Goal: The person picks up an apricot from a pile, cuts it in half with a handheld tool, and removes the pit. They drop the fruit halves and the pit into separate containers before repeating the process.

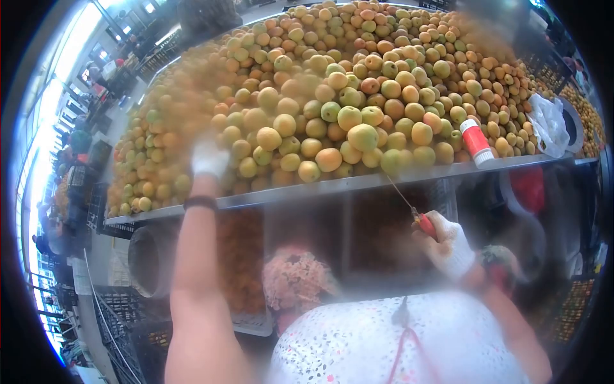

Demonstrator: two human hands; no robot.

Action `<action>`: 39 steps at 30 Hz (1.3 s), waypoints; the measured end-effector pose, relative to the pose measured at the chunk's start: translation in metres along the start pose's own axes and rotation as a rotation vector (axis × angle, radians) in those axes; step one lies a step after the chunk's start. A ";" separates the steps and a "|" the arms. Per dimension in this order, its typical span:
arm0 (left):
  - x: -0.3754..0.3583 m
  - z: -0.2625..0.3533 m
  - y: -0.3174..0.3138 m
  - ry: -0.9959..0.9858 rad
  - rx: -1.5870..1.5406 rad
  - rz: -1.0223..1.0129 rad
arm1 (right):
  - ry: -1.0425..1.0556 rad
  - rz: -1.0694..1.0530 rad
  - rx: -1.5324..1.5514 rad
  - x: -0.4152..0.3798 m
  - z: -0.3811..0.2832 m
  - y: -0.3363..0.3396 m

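Note:
A broad heap of apricots (362, 136), green-yellow to orange, fills the metal-edged table (307, 192). My left hand (210, 160), in a white glove, reaches over the table edge to the fruit at the left of the heap. Its fingers are blurred against the apricots there. My right hand (449, 251), also gloved, is held in front of the table edge. It is closed around the red handle of a thin-bladed knife (403, 193). The blade points up and to the left, its tip close to the front row of fruit.
A red and white bottle (476, 143) lies at the heap's front right. Beside it are a white plastic bag (549, 126) and a grey tape roll (571, 127). Below the table stand a crate of orange-brown contents (240, 256) and a round bucket (151, 261). Other people are at far left.

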State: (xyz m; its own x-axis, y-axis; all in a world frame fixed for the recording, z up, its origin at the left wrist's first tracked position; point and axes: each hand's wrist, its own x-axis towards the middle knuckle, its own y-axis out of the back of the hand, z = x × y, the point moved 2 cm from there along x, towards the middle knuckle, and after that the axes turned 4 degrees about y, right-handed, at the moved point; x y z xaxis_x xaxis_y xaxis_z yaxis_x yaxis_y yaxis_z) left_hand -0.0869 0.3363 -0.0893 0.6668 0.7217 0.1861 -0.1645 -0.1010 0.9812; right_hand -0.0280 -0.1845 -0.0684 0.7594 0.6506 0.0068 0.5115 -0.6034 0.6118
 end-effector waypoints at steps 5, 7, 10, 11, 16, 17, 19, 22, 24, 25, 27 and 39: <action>-0.006 -0.008 0.009 -0.199 0.051 0.080 | 0.000 0.023 0.106 0.010 -0.003 0.006; -0.044 -0.019 0.026 0.144 -1.230 -0.018 | 0.042 0.008 0.231 0.013 -0.004 0.009; -0.112 0.007 0.055 -0.100 -1.564 -0.106 | 0.192 -0.022 0.174 0.013 -0.019 0.012; -0.135 0.022 0.065 -0.194 -1.559 -0.135 | 0.235 -0.028 0.175 0.011 -0.028 0.013; -0.231 0.102 0.109 -0.196 -1.967 -0.475 | 0.330 -0.029 0.232 -0.016 -0.072 0.010; -0.245 0.114 0.114 -0.211 -1.962 -0.516 | 0.390 -0.035 0.230 -0.023 -0.080 0.010; -0.270 0.137 0.130 -0.169 -1.973 -0.558 | 0.393 -0.026 0.308 -0.037 -0.098 0.008; -0.292 0.156 0.146 -0.284 -1.879 -0.630 | 0.448 0.053 0.249 -0.047 -0.105 0.005; -0.305 0.164 0.153 -0.264 -1.868 -0.660 | 0.557 0.142 0.284 -0.052 -0.104 0.000; -0.311 0.167 0.154 -0.234 -1.853 -0.681 | 0.557 0.146 0.281 -0.057 -0.105 0.002; -0.317 0.168 0.155 -0.260 -1.885 -0.661 | 0.541 0.120 0.157 -0.063 -0.106 0.003; -0.319 0.190 0.149 -0.265 -1.726 -0.461 | 0.424 0.153 0.088 -0.075 -0.096 0.000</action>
State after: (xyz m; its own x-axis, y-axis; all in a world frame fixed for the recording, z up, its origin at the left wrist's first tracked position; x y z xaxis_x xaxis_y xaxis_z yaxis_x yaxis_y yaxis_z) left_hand -0.1861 -0.0393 0.0068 0.9302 0.3486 0.1153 -0.3273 0.9296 -0.1696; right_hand -0.1232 -0.1887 0.0064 0.6067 0.6713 0.4258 0.4525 -0.7320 0.5092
